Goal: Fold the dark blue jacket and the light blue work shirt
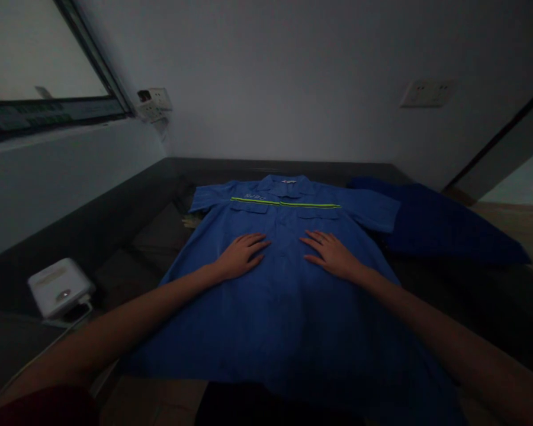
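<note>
A blue short-sleeved work shirt (275, 307) is spread front side up on the dark table, its collar toward the wall. Yellow-green stripes cross its chest above two pocket flaps, and pale lettering shows on the left side. My left hand (243, 255) rests on the shirt left of the button line, fingers stretched out. On the other side of that line my right hand (331, 253) lies with its fingers spread, palm down on the fabric. Neither hand grips anything. The shirt's lower hem hangs over the near table edge.
A darker blue folded cloth (430, 225) lies right of the shirt. On the left stands a white box-shaped device (61, 287) with a cable. Wall sockets (426, 93) are on the back wall, more (155, 102) in the left corner by a window. The table (133, 254) meets the wall.
</note>
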Motion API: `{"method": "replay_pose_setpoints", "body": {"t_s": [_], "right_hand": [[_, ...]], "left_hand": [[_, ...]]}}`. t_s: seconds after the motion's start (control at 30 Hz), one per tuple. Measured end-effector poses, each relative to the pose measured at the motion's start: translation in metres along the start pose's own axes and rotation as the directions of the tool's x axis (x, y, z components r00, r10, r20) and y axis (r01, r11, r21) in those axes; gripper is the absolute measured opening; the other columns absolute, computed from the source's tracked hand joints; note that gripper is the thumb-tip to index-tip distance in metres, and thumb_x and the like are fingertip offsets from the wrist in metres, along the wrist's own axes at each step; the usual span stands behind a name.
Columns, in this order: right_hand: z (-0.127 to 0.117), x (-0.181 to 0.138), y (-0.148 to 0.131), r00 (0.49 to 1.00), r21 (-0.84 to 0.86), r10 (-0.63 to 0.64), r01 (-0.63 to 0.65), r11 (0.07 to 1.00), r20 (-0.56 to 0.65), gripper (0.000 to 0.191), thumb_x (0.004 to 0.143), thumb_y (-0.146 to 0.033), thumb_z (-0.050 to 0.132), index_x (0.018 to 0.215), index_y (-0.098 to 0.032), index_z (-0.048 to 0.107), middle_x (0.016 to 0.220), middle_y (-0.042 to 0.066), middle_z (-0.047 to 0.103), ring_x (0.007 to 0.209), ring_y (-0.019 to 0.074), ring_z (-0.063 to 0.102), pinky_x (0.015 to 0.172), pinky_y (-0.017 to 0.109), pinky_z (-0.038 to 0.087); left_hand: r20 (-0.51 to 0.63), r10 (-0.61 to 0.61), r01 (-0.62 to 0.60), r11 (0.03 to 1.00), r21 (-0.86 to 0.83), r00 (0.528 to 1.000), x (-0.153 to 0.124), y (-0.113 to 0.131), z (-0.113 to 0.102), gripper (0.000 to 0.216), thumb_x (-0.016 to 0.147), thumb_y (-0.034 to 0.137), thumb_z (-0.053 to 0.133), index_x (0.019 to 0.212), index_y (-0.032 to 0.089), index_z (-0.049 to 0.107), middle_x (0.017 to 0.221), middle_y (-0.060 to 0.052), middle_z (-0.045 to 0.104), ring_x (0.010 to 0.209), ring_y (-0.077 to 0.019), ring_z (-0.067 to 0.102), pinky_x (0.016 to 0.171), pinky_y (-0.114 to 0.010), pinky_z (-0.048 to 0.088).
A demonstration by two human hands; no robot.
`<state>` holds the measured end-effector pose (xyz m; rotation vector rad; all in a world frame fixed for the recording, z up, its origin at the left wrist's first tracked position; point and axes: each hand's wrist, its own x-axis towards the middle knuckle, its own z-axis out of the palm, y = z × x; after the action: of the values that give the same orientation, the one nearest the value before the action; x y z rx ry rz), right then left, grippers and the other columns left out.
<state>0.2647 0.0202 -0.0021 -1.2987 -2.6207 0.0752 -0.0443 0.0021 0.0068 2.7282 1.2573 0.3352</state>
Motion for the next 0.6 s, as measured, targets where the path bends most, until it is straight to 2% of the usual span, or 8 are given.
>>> {"method": "replay_pose_setpoints", "body": {"t_s": [0.13, 0.27, 0.33, 0.43, 0.53, 0.6], "right_hand": [[0.004, -0.005, 0.0, 0.997, 0.004, 0.02, -0.019, 1.0, -0.074, 0.049, 0.095, -0.045, 0.039, 0.138, -0.023, 0.046, 0.143, 0.011, 0.045, 0.133, 0.0266, 0.039, 0.109, 0.052, 0.028], [-0.013, -0.013, -0.017, 0.991, -0.008, -0.039, 0.038, 0.999, -0.131, 0.037, 0.092, -0.036, 0.048, 0.123, -0.018, 0.06, 0.132, 0.013, 0.055, 0.125, 0.028, 0.046, 0.106, 0.05, 0.034], [-0.028, -0.024, -0.038, 0.987, 0.01, -0.082, 0.084, 0.996, -0.139, 0.029, 0.09, -0.031, 0.05, 0.112, -0.019, 0.065, 0.123, 0.012, 0.06, 0.117, 0.0275, 0.052, 0.099, 0.048, 0.042], [-0.05, -0.05, -0.081, 0.98, 0.036, -0.13, 0.136, 0.99, -0.15, 0.025, 0.09, -0.03, 0.05, 0.109, -0.022, 0.066, 0.111, 0.009, 0.066, 0.101, 0.0253, 0.06, 0.086, 0.044, 0.049], [-0.056, -0.08, -0.132, 0.973, 0.084, -0.138, 0.156, 0.984, -0.186, 0.023, 0.09, -0.027, 0.051, 0.11, -0.024, 0.063, 0.103, 0.007, 0.067, 0.09, 0.0235, 0.062, 0.077, 0.04, 0.051], [-0.049, -0.098, -0.163, 0.97, 0.112, -0.113, 0.14, 0.984, -0.217, 0.017, 0.088, -0.02, 0.054, 0.101, -0.024, 0.064, 0.095, 0.007, 0.068, 0.084, 0.0229, 0.061, 0.073, 0.039, 0.051]], "left_hand": [[-0.069, 0.054, -0.051, 0.998, 0.04, 0.996, -0.001, 0.011, -0.008, 0.038, 0.093, 0.026, 0.044, 0.129, 0.021, 0.051, 0.136, -0.009, 0.053, 0.127, -0.0216, 0.045, 0.111, -0.043, 0.027], [-0.098, 0.123, -0.121, 0.992, 0.018, 0.988, -0.001, 0.052, -0.034, 0.03, 0.09, 0.019, 0.044, 0.117, 0.02, 0.058, 0.12, -0.007, 0.062, 0.115, -0.0205, 0.053, 0.104, -0.039, 0.035], [-0.071, 0.134, -0.137, 0.99, -0.04, 0.988, -0.004, 0.079, -0.05, 0.028, 0.09, 0.019, 0.045, 0.114, 0.02, 0.06, 0.115, -0.006, 0.063, 0.11, -0.0201, 0.056, 0.099, -0.036, 0.039], [-0.013, 0.118, -0.119, 0.98, -0.159, 0.993, -0.019, 0.111, -0.067, 0.024, 0.091, 0.021, 0.047, 0.11, 0.02, 0.061, 0.108, -0.005, 0.066, 0.1, -0.0183, 0.061, 0.09, -0.031, 0.045], [-0.039, 0.036, -0.046, 0.956, -0.289, 0.999, -0.045, 0.13, -0.066, 0.021, 0.092, 0.024, 0.048, 0.107, 0.02, 0.062, 0.104, -0.003, 0.067, 0.095, -0.0169, 0.063, 0.085, -0.028, 0.047], [-0.093, -0.088, 0.046, 0.925, -0.378, 0.992, -0.065, 0.138, -0.056, 0.019, 0.092, 0.024, 0.048, 0.105, 0.021, 0.062, 0.101, -0.002, 0.068, 0.094, -0.0162, 0.063, 0.084, -0.027, 0.047]]}}
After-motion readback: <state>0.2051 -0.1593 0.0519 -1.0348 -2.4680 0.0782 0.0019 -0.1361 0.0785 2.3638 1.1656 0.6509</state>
